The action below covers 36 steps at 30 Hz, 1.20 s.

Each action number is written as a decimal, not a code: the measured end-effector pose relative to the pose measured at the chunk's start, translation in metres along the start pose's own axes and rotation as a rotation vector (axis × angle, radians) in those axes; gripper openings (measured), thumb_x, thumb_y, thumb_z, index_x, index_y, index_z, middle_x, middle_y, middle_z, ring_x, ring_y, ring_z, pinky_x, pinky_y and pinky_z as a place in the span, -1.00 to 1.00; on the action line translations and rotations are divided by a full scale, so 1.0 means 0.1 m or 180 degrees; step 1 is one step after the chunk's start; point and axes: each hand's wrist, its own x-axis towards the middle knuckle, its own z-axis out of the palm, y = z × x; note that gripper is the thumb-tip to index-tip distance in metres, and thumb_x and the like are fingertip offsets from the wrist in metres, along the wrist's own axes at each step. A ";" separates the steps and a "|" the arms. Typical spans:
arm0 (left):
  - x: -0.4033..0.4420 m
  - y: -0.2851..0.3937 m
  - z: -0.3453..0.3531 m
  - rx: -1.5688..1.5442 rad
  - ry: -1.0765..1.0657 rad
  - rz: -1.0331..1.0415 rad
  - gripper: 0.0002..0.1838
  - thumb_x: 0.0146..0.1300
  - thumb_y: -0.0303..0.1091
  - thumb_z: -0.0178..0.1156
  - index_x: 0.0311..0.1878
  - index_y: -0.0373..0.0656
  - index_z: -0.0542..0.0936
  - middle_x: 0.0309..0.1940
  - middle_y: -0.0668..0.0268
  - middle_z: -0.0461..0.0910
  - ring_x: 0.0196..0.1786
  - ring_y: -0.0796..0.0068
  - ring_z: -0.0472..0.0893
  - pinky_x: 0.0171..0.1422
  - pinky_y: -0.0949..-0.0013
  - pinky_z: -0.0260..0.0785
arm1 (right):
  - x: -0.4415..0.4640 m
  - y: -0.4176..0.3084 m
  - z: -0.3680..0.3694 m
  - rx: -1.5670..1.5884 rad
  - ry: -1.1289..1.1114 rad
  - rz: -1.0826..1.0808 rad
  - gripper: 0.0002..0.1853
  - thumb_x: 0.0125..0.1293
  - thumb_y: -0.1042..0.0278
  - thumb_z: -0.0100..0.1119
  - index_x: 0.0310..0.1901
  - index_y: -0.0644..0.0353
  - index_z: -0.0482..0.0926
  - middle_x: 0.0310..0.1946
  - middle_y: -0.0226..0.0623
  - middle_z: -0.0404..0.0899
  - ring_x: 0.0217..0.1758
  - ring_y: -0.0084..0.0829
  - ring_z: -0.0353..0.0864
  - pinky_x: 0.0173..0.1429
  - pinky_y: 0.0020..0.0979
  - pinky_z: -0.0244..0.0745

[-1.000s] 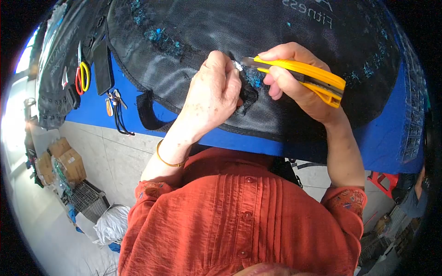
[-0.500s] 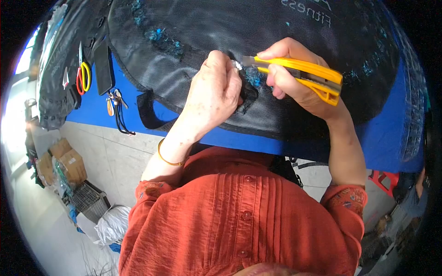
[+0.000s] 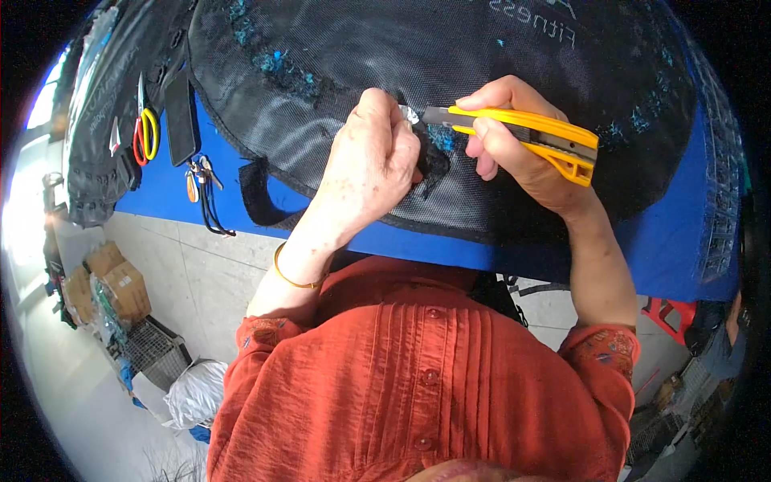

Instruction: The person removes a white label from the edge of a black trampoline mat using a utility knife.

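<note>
My right hand (image 3: 518, 149) is wrapped round a yellow box cutter (image 3: 554, 128), its blade out and pointing left. The blade tip lies close to a small shiny silvery piece (image 3: 411, 115) at the fingertips of my left hand (image 3: 371, 153). Those left fingers are closed in a pinch on this piece; what else they grip is hidden. Beneath both hands spreads a round black mesh mat (image 3: 353, 48) with mirrored "Fitness" lettering. Blue thread tufts (image 3: 440, 138) and a black strap end (image 3: 435, 170) show between the hands.
On the blue table (image 3: 474, 249), left of the mat, lie scissors (image 3: 146, 132), a black phone (image 3: 181, 120) and keys on a cord (image 3: 207, 177). A black strap loop (image 3: 261, 193) hangs at the mat's edge. Cardboard boxes (image 3: 124, 289) stand on the floor at left.
The box cutter and my right hand have shifted slightly down, and more of the blade is visible. My left hand stays almost in place, and the silvery piece shows a bit more.
</note>
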 end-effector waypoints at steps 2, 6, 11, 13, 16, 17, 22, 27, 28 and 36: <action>0.00 0.08 -0.01 -0.0050 -0.0038 -0.0167 -0.89 0.49 -0.47 0.04 -0.14 -0.33 0.38 -0.52 0.15 0.58 -0.55 0.39 0.69 -0.48 0.35 0.54 | -0.02 0.01 0.01 0.0176 0.0109 -0.0070 -0.80 0.48 0.29 0.17 0.06 0.10 0.60 -0.33 -0.45 0.60 -0.37 -0.68 0.59 -0.24 -0.57 0.58; 0.00 0.14 -0.03 -0.0076 -0.0084 -0.0320 -0.90 0.44 -0.51 0.05 -0.16 -0.37 0.38 -0.47 0.07 0.59 -0.53 0.31 0.70 -0.42 0.28 0.56 | 0.01 -0.03 0.07 0.0271 0.0285 -0.0247 -0.78 0.47 0.29 0.18 0.07 0.10 0.60 -0.30 -0.45 0.60 -0.33 -0.69 0.59 -0.22 -0.58 0.57; 0.00 0.11 -0.02 -0.0050 -0.0077 -0.0275 -0.88 0.44 -0.49 0.07 -0.16 -0.35 0.39 -0.49 0.09 0.58 -0.53 0.32 0.70 -0.42 0.27 0.56 | 0.02 -0.06 0.07 0.0090 0.0111 -0.0101 -0.79 0.47 0.30 0.19 0.07 0.08 0.62 -0.28 -0.47 0.58 -0.33 -0.70 0.55 -0.19 -0.57 0.56; 0.00 0.07 -0.01 -0.0055 -0.0055 -0.0240 -0.88 0.45 -0.48 0.08 -0.16 -0.35 0.39 -0.50 0.09 0.58 -0.53 0.32 0.70 -0.42 0.27 0.56 | 0.03 -0.04 0.07 0.0155 0.0086 -0.0162 -0.79 0.47 0.30 0.19 0.07 0.08 0.62 -0.29 -0.47 0.58 -0.34 -0.70 0.55 -0.18 -0.57 0.55; 0.00 0.04 0.00 0.0036 0.0034 -0.0045 -0.88 0.52 -0.42 0.06 -0.12 -0.29 0.39 -0.59 0.22 0.56 -0.58 0.47 0.67 -0.54 0.40 0.49 | 0.05 0.00 0.06 0.0147 0.0043 -0.0240 -0.78 0.47 0.28 0.19 0.07 0.07 0.62 -0.30 -0.47 0.58 -0.35 -0.70 0.54 -0.19 -0.56 0.55; 0.00 0.08 -0.01 0.0007 -0.0027 -0.0173 -0.88 0.49 -0.44 0.07 -0.13 -0.31 0.39 -0.54 0.16 0.57 -0.56 0.40 0.68 -0.48 0.34 0.52 | 0.06 0.01 0.05 0.0075 0.0020 -0.0259 -0.78 0.47 0.27 0.19 0.07 0.07 0.62 -0.30 -0.47 0.58 -0.36 -0.70 0.55 -0.19 -0.56 0.55; 0.00 0.09 -0.01 -0.0085 -0.0065 -0.0274 -0.87 0.46 -0.46 0.08 -0.14 -0.34 0.38 -0.47 0.09 0.58 -0.54 0.31 0.69 -0.42 0.26 0.56 | 0.10 -0.01 -0.01 0.0185 -0.0100 -0.0206 -0.78 0.46 0.25 0.19 0.06 0.06 0.62 -0.33 -0.47 0.59 -0.36 -0.69 0.57 -0.21 -0.55 0.56; 0.01 0.05 0.00 -0.0066 -0.0063 -0.0285 -0.86 0.45 -0.46 0.07 -0.15 -0.35 0.37 -0.46 0.11 0.57 -0.53 0.34 0.69 -0.42 0.29 0.57 | 0.14 -0.02 -0.05 0.0204 -0.0200 -0.0109 -0.80 0.42 0.26 0.20 0.02 0.07 0.61 -0.36 -0.47 0.59 -0.39 -0.68 0.58 -0.24 -0.56 0.57; 0.01 0.06 0.00 -0.0063 -0.0060 -0.0281 -0.86 0.45 -0.46 0.07 -0.15 -0.35 0.37 -0.46 0.11 0.57 -0.53 0.34 0.69 -0.42 0.29 0.57 | 0.15 -0.03 -0.05 0.0107 -0.0176 -0.0057 -0.80 0.41 0.28 0.20 0.00 0.07 0.61 -0.38 -0.47 0.59 -0.40 -0.68 0.58 -0.26 -0.56 0.57; 0.00 0.06 0.00 -0.0085 -0.0018 -0.0264 -0.88 0.41 -0.49 0.06 -0.17 -0.37 0.37 -0.45 0.11 0.56 -0.54 0.33 0.69 -0.44 0.30 0.55 | 0.13 -0.05 -0.03 -0.0395 -0.0109 -0.0276 -0.82 0.37 0.31 0.18 -0.04 0.10 0.59 -0.46 -0.48 0.53 -0.46 -0.66 0.56 -0.33 -0.52 0.51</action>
